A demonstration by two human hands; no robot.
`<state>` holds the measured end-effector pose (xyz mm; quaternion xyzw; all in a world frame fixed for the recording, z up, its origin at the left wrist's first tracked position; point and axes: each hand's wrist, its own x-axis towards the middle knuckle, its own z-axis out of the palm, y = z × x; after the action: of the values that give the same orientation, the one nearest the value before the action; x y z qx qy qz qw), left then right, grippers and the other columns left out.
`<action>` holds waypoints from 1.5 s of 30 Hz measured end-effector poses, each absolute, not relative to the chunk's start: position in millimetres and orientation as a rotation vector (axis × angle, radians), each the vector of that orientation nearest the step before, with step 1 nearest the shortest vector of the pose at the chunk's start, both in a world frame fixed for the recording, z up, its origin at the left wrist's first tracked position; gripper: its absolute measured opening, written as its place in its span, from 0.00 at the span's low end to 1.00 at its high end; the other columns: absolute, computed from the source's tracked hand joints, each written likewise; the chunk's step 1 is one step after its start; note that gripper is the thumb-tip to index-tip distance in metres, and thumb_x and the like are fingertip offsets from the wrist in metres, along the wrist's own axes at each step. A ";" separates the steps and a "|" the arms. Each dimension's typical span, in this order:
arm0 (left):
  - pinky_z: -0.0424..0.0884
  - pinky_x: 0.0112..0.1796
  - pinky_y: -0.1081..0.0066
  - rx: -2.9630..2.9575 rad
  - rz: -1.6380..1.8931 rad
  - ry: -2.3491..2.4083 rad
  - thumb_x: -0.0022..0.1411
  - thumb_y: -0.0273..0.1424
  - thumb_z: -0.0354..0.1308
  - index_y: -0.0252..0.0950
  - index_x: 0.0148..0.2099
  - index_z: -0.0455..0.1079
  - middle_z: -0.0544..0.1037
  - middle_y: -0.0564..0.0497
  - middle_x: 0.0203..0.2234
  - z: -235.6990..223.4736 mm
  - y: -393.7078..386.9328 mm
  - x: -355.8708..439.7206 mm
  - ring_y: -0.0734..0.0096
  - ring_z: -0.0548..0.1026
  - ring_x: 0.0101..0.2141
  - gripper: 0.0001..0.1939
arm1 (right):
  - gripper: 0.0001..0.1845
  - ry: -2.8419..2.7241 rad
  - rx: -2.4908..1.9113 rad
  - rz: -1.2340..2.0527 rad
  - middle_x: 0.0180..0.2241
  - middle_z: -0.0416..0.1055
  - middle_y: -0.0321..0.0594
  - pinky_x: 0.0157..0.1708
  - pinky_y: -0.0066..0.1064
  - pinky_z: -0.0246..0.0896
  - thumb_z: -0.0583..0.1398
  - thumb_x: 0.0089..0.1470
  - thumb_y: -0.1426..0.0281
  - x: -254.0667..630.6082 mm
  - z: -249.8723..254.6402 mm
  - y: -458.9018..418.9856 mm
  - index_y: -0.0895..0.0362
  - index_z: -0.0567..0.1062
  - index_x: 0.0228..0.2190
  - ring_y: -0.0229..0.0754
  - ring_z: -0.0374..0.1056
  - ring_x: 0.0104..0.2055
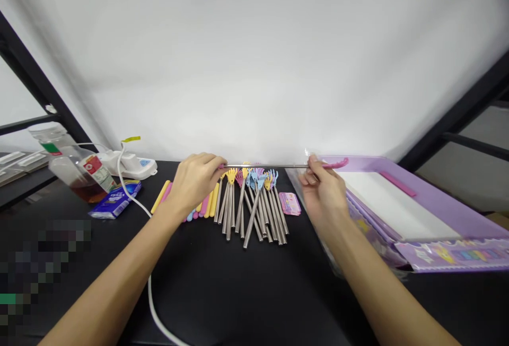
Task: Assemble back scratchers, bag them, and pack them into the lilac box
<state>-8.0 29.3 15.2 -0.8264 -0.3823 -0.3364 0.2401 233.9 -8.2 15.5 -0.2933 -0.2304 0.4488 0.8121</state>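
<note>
A telescopic back scratcher (266,166) with a pink claw head is stretched out level between my two hands. My left hand (199,179) is closed on its left end, where a bit of pink shows. At the other end, my right hand (324,184) pinches the metal rod just below the pink head. Beneath the rod, several short metal back scratcher pieces (254,213) with yellow, blue, pink and purple claw heads lie on the black table. Yellow, pink and blue handle sleeves (204,205) lie beside them, partly hidden by my left hand. A small stack of pink cards (290,203) sits near my right hand.
On the right stands an open purple box (433,197), with clear plastic film along its left side. At left are a bottle (77,163) with brown liquid, a blue tissue pack (115,200) and a white power strip (137,166). A white cable (150,287) runs under my left forearm.
</note>
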 end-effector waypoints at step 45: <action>0.69 0.40 0.64 -2.263 -1.013 -0.902 0.70 0.29 0.56 0.37 0.51 0.72 0.83 0.49 0.38 3.5 14.4 31.9 0.65 0.80 0.37 0.10 | 0.22 -0.719 -0.702 0.847 0.19 0.63 0.32 0.19 0.24 0.54 0.66 0.53 0.51 222.6 18.8 -20.3 0.58 0.74 0.24 0.31 0.59 0.20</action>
<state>31.9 14.4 3.5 -0.8307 -0.3312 -0.3717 0.2492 222.6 -20.3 18.8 -0.3264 -0.3341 0.3936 0.7918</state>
